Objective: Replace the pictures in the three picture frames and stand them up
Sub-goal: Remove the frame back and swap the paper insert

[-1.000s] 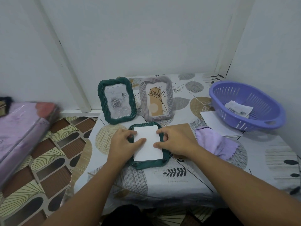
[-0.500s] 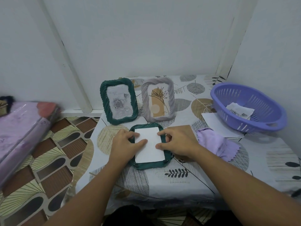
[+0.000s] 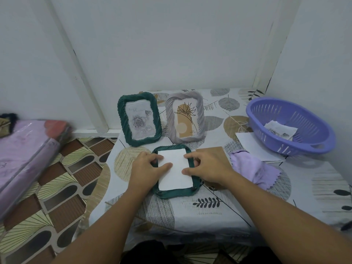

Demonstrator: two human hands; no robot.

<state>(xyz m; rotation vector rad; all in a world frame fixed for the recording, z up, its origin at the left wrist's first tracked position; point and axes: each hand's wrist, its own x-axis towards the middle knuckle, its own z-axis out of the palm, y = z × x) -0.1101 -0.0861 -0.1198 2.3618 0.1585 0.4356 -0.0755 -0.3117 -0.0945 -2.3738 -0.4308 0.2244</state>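
A dark green picture frame (image 3: 140, 119) with a rose picture and a grey picture frame (image 3: 184, 118) with a plant drawing stand upright at the back of the table. In front of them a second green frame (image 3: 175, 194) lies face down with a white sheet (image 3: 176, 178) in its opening. My left hand (image 3: 146, 168) rests on the frame's left rim, thumb pressing the sheet. My right hand (image 3: 207, 166) rests on the right rim, with index fingertip and thumb on the sheet. A brown backing board (image 3: 215, 152) lies partly under my right hand.
A purple cloth (image 3: 253, 170) lies right of the board. A purple basket (image 3: 304, 143) at the right holds a picture (image 3: 282, 129) and overlaps white paper (image 3: 251, 145). The table (image 3: 190, 216) stands in a wall corner. A wrapped purple bundle (image 3: 22, 159) lies on the patterned floor at left.
Both hands stay on the sheet and the lying frame, with only small finger shifts. The view has moved slightly.
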